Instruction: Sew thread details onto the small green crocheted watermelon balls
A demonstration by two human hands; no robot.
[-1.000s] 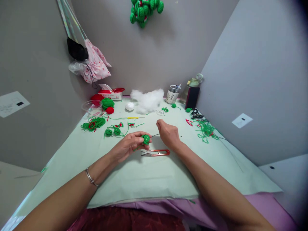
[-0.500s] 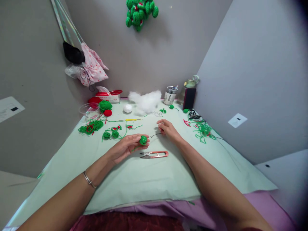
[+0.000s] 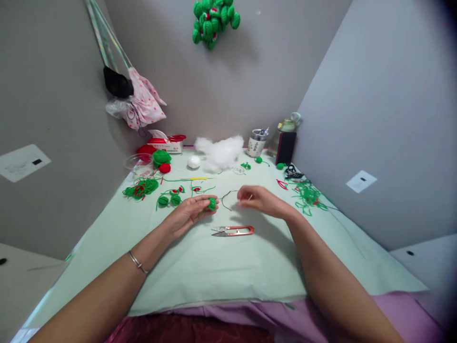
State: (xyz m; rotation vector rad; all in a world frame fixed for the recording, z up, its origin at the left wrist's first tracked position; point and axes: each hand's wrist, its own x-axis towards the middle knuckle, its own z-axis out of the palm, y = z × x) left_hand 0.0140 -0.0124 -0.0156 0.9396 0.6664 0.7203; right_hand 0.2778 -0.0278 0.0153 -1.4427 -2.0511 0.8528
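Observation:
My left hand [image 3: 191, 212] grips a small green crocheted ball [image 3: 212, 204] between thumb and fingers, with a green yarn tail under it. A dark thread [image 3: 224, 199] curves in a loop between the ball and my right hand [image 3: 262, 200]. The right fingers are pinched together at the thread's far end; a small pale glint shows at them, too blurred to name. Below the hands lie orange-handled thread snips [image 3: 233, 231], blades pointing left. To the left of the ball rest two green crocheted balls [image 3: 169, 200] with yarn tails and small red-and-green pieces [image 3: 177, 190].
A yellow-handled crochet hook [image 3: 198, 178] lies beyond my left hand. White stuffing [image 3: 223, 151] is heaped at the back, beside a white ball [image 3: 193, 162]. Tangled green yarn lies left [image 3: 143, 188] and right [image 3: 310, 196]. A pen tin [image 3: 256, 144] and phone [image 3: 286, 148] stand at the back right.
My right hand has shifted a little right and turned, its fingers now curled inward. The dark thread, straighter before, now bends in a loop. My left hand still holds the ball; the view has shifted slightly.

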